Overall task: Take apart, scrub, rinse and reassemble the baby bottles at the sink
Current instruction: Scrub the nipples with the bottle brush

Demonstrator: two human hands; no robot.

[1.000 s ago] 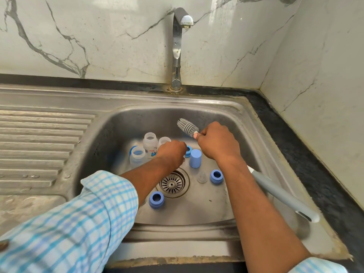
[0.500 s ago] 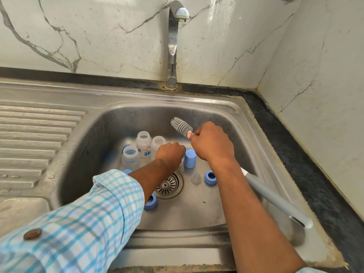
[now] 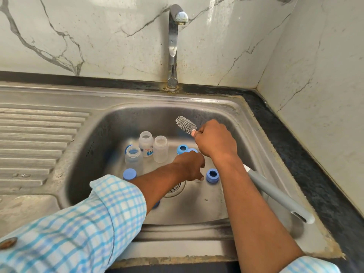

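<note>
Down at the steel sink (image 3: pixel 246 123), both my hands are over the basin. Biggest thing I've got is the bottle brush (image 3: pixel 275 193). My right hand (image 3: pixel 215 141) is wrapped tight around it just below the grey bristle head (image 3: pixel 186 125), which sticks up toward the back wall of the basin. The long grey handle runs back under my forearm and out over the right rim. So the brush is up in the air, not touching any bottle.

Three clear baby bottles (image 3: pixel 146 146) stand upright on the basin floor at the back left, bunched together, all with their tops off. The rear one has a printed label, and they look empty as far as I can tell. A blue screw ring (image 3: pixel 212 175) sits just right of my left hand (image 3: pixel 190 166), a second ring (image 3: pixel 182 149) sits behind it, and a blue cap (image 3: pixel 129 173) is in front of the nearest bottle.

My left hand reaches down, fingers pointing at the floor beside the drain strainer (image 3: pixel 175 189), thumb tip right at a small clear nipple (image 3: pixel 198 180). Can't tell if I'm actually pinching it or just touching.
</note>
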